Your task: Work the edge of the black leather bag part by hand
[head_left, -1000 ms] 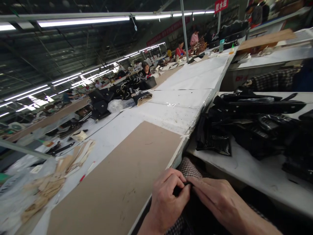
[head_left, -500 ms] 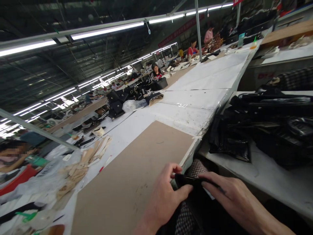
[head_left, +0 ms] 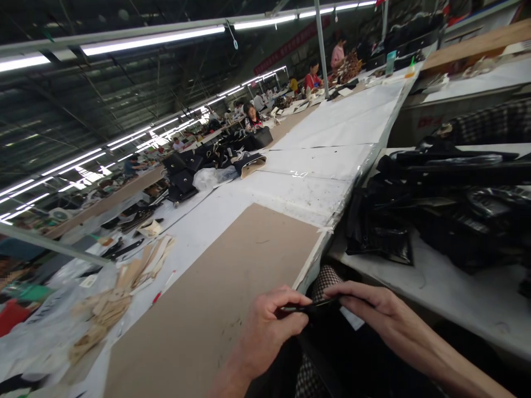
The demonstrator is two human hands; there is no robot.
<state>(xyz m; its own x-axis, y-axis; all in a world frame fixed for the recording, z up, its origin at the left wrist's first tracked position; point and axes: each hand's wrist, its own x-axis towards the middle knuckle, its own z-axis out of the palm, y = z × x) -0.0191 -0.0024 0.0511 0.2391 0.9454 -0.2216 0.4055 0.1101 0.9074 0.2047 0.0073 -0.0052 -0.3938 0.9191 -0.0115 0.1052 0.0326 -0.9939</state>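
A black item that looks like a bag (head_left: pixel 346 359) lies across my lap, its upper edge raised. My left hand (head_left: pixel 269 331) pinches the left end of that edge between thumb and fingers. Farther right along the same edge, my right hand (head_left: pixel 379 312) grips it with thumb and forefinger. A small white slip or label (head_left: pixel 352 318) shows beside the right fingers. The lower part of the black item is dark, and its shape is hard to make out. Both hands are just off the near edge of the brown board (head_left: pixel 215 287) on the white table.
A red-and-white pen (head_left: pixel 163 287) lies left of the board, near beige strips (head_left: pixel 112 304) and clear plastic. Farther back are black bags (head_left: pixel 182 174). On the right, a lower surface holds a pile of black items (head_left: pixel 440 204). A metal post (head_left: pixel 321 50) rises from the table; other people sit beyond.
The black edge, bent up before, is now stretched nearly straight between my hands. My left fingers have closed more tightly on it. The view has shifted slightly to the right.
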